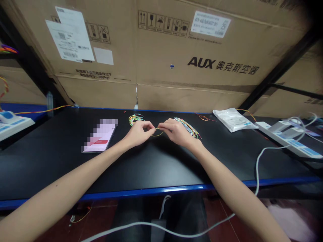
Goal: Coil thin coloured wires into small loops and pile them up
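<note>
Left hand: the left hand point(138, 133) is closed to a pinch, thumb and fingertips on a thin yellow wire point(157, 133).
Right hand: the right hand point(176, 131) is curled, its fingertips meeting the left hand's at the wire; whether it grips the wire I cannot tell.
Yellow wire: it sits between the two hands, a slack loop sagging just above the black workbench point(156, 168).
Wire bundle: a fan of thin multicoloured wires point(187, 126) runs out from under the right hand; whether that hand holds them is hidden.
Wire coil: a tangle of coloured wires point(135, 119) lies just beyond the left hand.
Nearby: a pink paper sheet point(101, 136) lies left of the left hand, and a small red wire loop point(203, 118) and a white plastic bag point(233, 120) lie to the right.
Edges: the bench's blue front trim point(151, 192) runs below the forearms; a cardboard AUX carton point(196, 43) stands along the far edge.
Open room: bare bench lies between the hands and the front trim.
Right side: a white power strip point(287, 139) sits at the bench's right, with a white cable point(257, 168) hanging over the front edge.
</note>
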A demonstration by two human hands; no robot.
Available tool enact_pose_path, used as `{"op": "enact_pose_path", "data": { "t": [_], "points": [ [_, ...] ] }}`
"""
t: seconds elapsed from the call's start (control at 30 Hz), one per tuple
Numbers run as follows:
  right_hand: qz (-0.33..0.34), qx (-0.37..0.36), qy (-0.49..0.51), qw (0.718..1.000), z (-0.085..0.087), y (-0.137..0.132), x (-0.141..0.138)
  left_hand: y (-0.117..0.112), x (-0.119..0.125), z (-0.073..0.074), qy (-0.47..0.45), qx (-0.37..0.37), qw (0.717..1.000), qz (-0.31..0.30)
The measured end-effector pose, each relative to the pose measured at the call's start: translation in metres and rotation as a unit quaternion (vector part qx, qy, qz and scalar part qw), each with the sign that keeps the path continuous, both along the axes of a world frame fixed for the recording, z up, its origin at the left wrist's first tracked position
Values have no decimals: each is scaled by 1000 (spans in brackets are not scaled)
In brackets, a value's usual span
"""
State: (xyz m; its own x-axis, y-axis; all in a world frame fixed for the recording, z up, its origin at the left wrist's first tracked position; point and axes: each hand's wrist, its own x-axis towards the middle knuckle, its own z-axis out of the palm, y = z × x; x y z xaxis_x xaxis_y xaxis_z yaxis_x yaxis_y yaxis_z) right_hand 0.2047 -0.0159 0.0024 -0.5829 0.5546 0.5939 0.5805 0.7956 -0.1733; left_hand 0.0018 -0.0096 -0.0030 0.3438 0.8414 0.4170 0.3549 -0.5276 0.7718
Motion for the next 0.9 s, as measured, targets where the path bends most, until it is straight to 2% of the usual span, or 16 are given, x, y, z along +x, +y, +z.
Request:
{"op": "enact_pose_path", "data": {
  "t": [0.1,0.17,0.27,0.37,0.6,0.9],
  "points": [
    [-3,23,-57,998,1,0,0,0,-1,-1,5,-7,1000,2],
    [-2,13,-63,998,0,-1,-1,-1,-1,-2,9,-4,1000,0],
    [-3,-38,-40,999,-2,-3,-3,-1,0,-4,15,-3,1000,-7],
    [-18,-84,-7,996,-5,-3,-7,3,0,-7,6,-37,999,-1],
    [-18,-130,67,989,-12,-5,-18,6,0,-6,-27,-105,994,26],
    [-82,-127,81,985,-20,0,-19,5,1,-5,2,-111,993,36]
  ]
}}
